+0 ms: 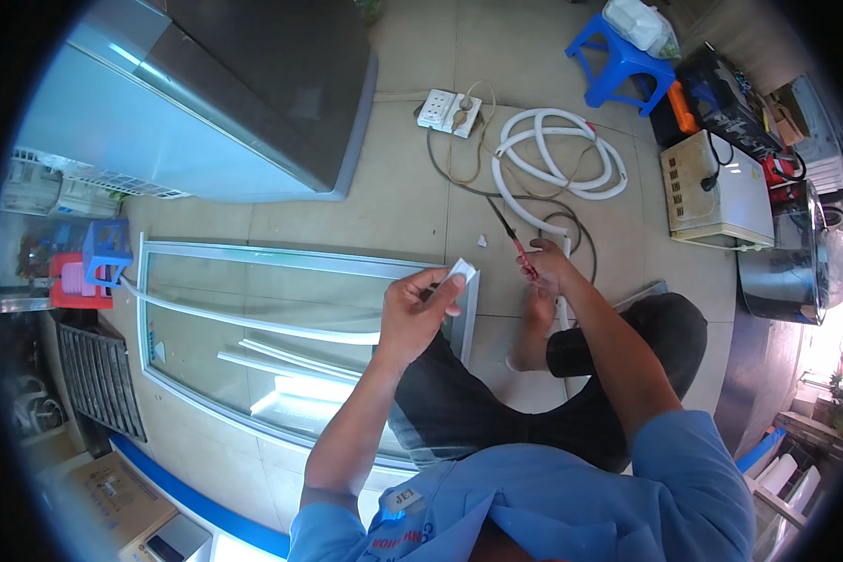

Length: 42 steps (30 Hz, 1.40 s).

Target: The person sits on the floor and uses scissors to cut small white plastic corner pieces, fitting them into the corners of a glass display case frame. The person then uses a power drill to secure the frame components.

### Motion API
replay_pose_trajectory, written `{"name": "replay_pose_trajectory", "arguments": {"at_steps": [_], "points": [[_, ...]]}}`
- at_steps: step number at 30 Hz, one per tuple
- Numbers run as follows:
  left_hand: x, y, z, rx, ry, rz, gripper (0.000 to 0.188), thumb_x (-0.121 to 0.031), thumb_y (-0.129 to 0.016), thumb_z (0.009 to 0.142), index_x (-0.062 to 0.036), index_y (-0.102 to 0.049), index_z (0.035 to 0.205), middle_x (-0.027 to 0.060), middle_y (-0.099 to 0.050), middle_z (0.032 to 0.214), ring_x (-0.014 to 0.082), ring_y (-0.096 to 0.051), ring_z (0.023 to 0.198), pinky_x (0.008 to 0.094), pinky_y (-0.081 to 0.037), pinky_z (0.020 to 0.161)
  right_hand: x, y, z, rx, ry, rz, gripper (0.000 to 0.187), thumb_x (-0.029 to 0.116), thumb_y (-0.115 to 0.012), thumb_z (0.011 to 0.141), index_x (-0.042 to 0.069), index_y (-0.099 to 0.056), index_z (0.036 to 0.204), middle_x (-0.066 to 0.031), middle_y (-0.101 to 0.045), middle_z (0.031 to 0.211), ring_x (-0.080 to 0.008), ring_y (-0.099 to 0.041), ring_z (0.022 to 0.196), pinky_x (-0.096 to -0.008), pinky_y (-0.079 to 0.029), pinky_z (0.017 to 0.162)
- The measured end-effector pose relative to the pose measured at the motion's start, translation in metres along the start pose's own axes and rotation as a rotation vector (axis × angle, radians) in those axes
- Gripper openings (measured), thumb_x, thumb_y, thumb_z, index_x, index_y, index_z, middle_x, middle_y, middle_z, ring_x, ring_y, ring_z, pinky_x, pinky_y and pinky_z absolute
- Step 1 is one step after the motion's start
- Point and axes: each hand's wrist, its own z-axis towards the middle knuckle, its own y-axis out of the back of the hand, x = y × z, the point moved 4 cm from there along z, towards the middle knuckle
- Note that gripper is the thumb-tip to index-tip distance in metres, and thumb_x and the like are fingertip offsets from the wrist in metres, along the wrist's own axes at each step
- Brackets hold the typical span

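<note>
My left hand (414, 312) pinches the cut end of a white plastic strip (463, 271) between thumb and fingers, above the corner of a glass door panel (253, 251) with a pale metal frame. A long white strip (253, 317) curves across the glass and passes behind my left wrist; whether it is the same piece I cannot tell. My right hand (551, 267) is closed round the red handle of a slim tool (509, 230) with a dark narrow end pointing away from me. Its exact kind is unclear. Shorter white strips (281, 362) lie over the glass.
A white power strip (450, 113) with plugs and cables lies ahead, beside a coiled white hose (557, 155). A large grey cabinet (281, 94) stands far left. Far right are a blue stool (618, 66), a beige box-shaped appliance (717, 192) and a big metal pot (782, 267).
</note>
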Motion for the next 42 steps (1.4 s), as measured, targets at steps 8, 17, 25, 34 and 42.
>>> {"name": "replay_pose_trajectory", "arguments": {"at_steps": [8, 17, 25, 34, 42], "points": [[-0.036, -0.020, -0.006, 0.050, -0.137, -0.055, 0.023, -0.021, -0.068, 0.096, 0.0020, -0.072, 0.098, 0.0016, -0.068, 0.077, 0.0059, -0.060, 0.064, 0.0219, -0.050, 0.061, 0.006, -0.042, -0.205, 0.156, 0.545, -0.427, 0.055, 0.046, -0.052, 0.099, -0.007, -0.048, 0.116, -0.0159, -0.055, 0.092, -0.0219, -0.059, 0.078, -0.0367, -0.048, 0.068], [-0.038, -0.025, -0.020, 0.038, -0.223, 0.000, 0.025, -0.021, -0.070, 0.095, 0.0039, -0.070, 0.091, 0.0031, -0.069, 0.077, 0.0081, -0.063, 0.067, 0.0221, -0.048, 0.060, -0.001, -0.073, -0.267, 0.282, 0.697, -0.472, 0.059, 0.048, -0.047, 0.101, -0.007, -0.041, 0.122, -0.0239, -0.052, 0.106, -0.0342, -0.055, 0.096, -0.0446, -0.045, 0.088], [-0.036, -0.029, -0.025, 0.056, -0.208, 0.025, 0.025, -0.021, -0.072, 0.094, 0.0044, -0.070, 0.093, 0.0042, -0.070, 0.077, 0.0084, -0.063, 0.067, 0.0218, -0.049, 0.060, 0.002, -0.079, -0.265, 0.336, 0.672, -0.402, 0.060, 0.055, -0.046, 0.101, -0.004, -0.044, 0.111, -0.0198, -0.054, 0.092, -0.0296, -0.057, 0.083, -0.0420, -0.047, 0.078], [-0.025, -0.027, -0.022, 0.017, -0.234, 0.061, 0.025, -0.022, -0.073, 0.093, 0.0030, -0.072, 0.097, -0.0037, -0.059, 0.067, 0.0027, -0.047, 0.058, 0.0196, -0.037, 0.051, 0.001, -0.079, -0.264, 0.273, 0.655, -0.396, 0.063, 0.059, -0.044, 0.100, -0.004, -0.046, 0.105, -0.0182, -0.054, 0.085, -0.0283, -0.057, 0.078, -0.0421, -0.047, 0.073], [-0.020, -0.029, -0.021, 0.030, -0.238, 0.015, 0.026, -0.023, -0.073, 0.093, 0.0026, -0.072, 0.095, -0.0061, -0.054, 0.063, 0.0015, -0.042, 0.056, 0.0194, -0.032, 0.049, -0.001, -0.080, -0.261, 0.290, 0.689, -0.426, 0.065, 0.058, -0.044, 0.100, -0.006, -0.044, 0.112, -0.0228, -0.054, 0.095, -0.0314, -0.057, 0.086, -0.0439, -0.046, 0.079]]}}
